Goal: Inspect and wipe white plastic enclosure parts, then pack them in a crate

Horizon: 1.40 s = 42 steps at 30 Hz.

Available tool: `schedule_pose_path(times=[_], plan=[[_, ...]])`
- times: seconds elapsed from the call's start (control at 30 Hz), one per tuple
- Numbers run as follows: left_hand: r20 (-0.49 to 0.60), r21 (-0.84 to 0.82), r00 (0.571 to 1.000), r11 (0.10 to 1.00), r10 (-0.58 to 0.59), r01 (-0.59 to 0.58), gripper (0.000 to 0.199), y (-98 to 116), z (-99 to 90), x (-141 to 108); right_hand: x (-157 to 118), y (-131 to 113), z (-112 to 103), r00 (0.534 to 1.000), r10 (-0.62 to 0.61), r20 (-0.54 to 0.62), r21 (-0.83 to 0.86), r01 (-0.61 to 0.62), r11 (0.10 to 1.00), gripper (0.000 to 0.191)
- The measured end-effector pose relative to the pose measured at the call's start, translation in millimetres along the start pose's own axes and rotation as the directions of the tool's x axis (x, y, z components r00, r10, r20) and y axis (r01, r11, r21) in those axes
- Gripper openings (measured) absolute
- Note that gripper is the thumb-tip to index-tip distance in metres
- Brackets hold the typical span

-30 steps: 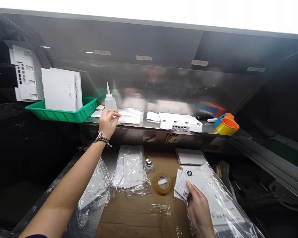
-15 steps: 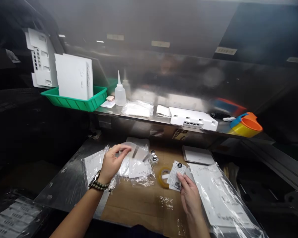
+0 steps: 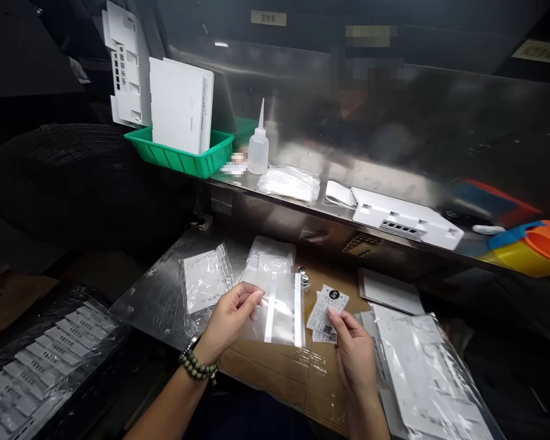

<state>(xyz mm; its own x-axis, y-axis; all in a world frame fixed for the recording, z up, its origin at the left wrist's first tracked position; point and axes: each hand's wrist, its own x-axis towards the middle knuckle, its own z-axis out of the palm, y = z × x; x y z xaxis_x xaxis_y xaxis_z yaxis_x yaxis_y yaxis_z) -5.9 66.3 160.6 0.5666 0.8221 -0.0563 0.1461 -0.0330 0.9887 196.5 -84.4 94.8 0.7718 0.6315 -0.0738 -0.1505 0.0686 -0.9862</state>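
Between the thumb and fingers of my left hand (image 3: 238, 311) is the edge of a clear plastic bag (image 3: 284, 308), which has two white strips running down it. My right hand (image 3: 355, 345) pinches a couple of overlapping printed labels (image 3: 326, 311), white with small text, a black round logo and a square code. The bag and the labels are close to each other but apart. Behind the bag lie more clear plastic bags (image 3: 270, 247). To the left of them is a bagged white panel (image 3: 206, 278). Brown cardboard (image 3: 275, 373) covers the bench below my hands.
On the shelf stand a green bin (image 3: 178, 156) with white panels, a squeeze bottle (image 3: 258, 150), a bagged pack (image 3: 288, 183), a white casing (image 3: 403, 217) and an orange-yellow tape dispenser (image 3: 531, 247). Bagged white panels (image 3: 426, 366) lie at right; several more (image 3: 50, 360) at lower left.
My left hand has brought the plastic bag right and down, closer to the labels, and it now hangs flat and spread. My right hand still holds the labels. The view has shifted left.
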Motion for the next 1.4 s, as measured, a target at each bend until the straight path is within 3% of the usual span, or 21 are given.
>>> schedule_pose_path(times=[0.23, 0.4, 0.57, 0.73, 0.93, 1.1, 1.23, 1.4], plan=[[-0.077, -0.051, 0.996, 0.998, 0.043, -0.047, 0.026, -10.8, 2.3, -7.7, 2.0, -8.4, 23.5, 0.995, 0.043, 0.092, -0.039, -0.039, 0.998, 0.035], [-0.139, -0.282, 0.99, 0.959, -0.037, -0.003, 0.036, -18.4, -4.8, -2.6, 0.6, -9.3, 33.9, 0.993, 0.038, 0.114, -0.017, -0.037, 0.999, 0.035], [-0.134, -0.433, 0.985, 0.901, -0.107, 0.039, 0.041, -21.2, -15.1, 1.0, 1.2, -12.0, 32.8, 0.992, 0.049, 0.118, -0.014, -0.047, 0.999, 0.032], [-0.117, -0.481, 0.975, 0.87, -0.19, 0.112, 0.053, -30.0, -13.0, 3.2, 4.6, -17.4, 30.4, 0.987, 0.074, 0.14, -0.01, -0.073, 0.997, 0.033], [-0.092, -0.488, 0.962, 0.854, -0.259, 0.183, 0.034, -33.9, -6.5, 3.9, 9.6, -24.5, 26.2, 0.975, 0.112, 0.189, 0.018, -0.118, 0.993, 0.036], [-0.076, -0.47, 0.971, 0.867, -0.227, 0.166, 0.035, -31.5, -4.9, 0.5, 10.0, -21.5, 22.4, 0.973, 0.128, 0.194, -0.006, -0.129, 0.992, 0.038], [-0.077, -0.491, 0.976, 0.86, -0.202, 0.139, 0.037, -29.4, 1.2, -1.7, 7.8, -17.1, 20.9, 0.977, 0.097, 0.188, -0.061, -0.087, 0.994, 0.037], [-0.124, -0.53, 0.977, 0.844, -0.176, 0.085, 0.047, -28.1, 12.4, -1.6, 2.0, -17.7, 23.8, 0.987, -0.042, 0.152, -0.137, 0.063, 0.989, 0.032]])
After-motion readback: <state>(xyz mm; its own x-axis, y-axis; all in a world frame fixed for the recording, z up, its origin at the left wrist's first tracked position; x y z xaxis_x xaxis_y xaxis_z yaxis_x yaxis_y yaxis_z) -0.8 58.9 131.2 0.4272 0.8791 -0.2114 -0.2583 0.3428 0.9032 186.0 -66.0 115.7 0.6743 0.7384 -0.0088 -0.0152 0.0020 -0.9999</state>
